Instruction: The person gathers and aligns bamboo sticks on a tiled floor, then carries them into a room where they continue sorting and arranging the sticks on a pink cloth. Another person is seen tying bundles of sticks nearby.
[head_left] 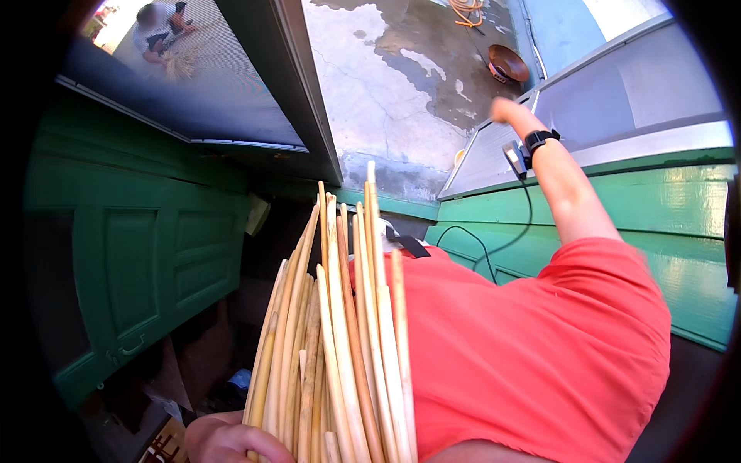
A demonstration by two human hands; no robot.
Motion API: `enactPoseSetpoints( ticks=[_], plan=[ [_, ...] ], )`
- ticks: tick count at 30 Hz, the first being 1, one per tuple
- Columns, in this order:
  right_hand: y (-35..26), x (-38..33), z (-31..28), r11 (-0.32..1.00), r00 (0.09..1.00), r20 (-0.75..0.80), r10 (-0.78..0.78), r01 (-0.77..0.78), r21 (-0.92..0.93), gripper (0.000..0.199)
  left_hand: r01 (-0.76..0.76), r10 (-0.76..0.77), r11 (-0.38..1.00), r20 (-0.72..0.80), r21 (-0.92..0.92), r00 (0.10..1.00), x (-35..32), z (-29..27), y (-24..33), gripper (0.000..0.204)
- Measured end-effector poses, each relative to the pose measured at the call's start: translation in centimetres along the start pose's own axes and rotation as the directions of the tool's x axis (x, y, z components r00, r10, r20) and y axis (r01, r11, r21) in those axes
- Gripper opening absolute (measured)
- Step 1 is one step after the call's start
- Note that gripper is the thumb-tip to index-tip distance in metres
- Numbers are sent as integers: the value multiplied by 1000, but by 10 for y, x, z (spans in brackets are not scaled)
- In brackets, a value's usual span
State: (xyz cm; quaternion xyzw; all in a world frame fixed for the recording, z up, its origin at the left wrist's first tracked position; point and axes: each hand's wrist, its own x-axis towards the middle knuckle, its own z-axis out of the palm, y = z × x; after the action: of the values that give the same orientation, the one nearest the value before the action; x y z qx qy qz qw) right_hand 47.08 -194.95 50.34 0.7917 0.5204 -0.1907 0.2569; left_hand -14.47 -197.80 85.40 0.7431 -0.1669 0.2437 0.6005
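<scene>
A bundle of several long, pale wooden sticks point(340, 332) stands nearly upright against my red shirt, the tips spreading a little at the top. At the bundle's lower left, my left hand point(235, 441) wraps its fingers round the sticks; part of it falls outside the picture. My right arm stretches forward to the right, a black band and a small box with a cable at its wrist. My right hand point(505, 110) is beside the edge of the screened door point(532, 112). Its fingers are blurred and mostly hidden, and contact cannot be made out.
Green panelled doors point(131, 270) stand at left, green boards point(602, 204) at right. Beyond the doorway lies a patchy concrete floor point(378, 85) with a brown round pan point(507, 63) and an orange hose point(466, 11). Through the mesh window point(224, 85), another person point(158, 31) handles straw-coloured strips.
</scene>
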Motion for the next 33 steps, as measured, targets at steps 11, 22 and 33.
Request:
enactPoseSetpoints(
  ticks=[11,22,33],
  plan=[
    [11,-87,74,795,940,-147,308,-339,-503,30,74,-73,997,-37,24,997,0,14,13,49],
    [0,-105,107,868,930,-123,346,-367,-334,27,64,-62,998,64,-18,996,4,27,17,47],
    [-16,-112,107,882,914,-253,316,-382,-278,25,66,-65,997,28,-29,997,-2,30,25,39]
  ],
)
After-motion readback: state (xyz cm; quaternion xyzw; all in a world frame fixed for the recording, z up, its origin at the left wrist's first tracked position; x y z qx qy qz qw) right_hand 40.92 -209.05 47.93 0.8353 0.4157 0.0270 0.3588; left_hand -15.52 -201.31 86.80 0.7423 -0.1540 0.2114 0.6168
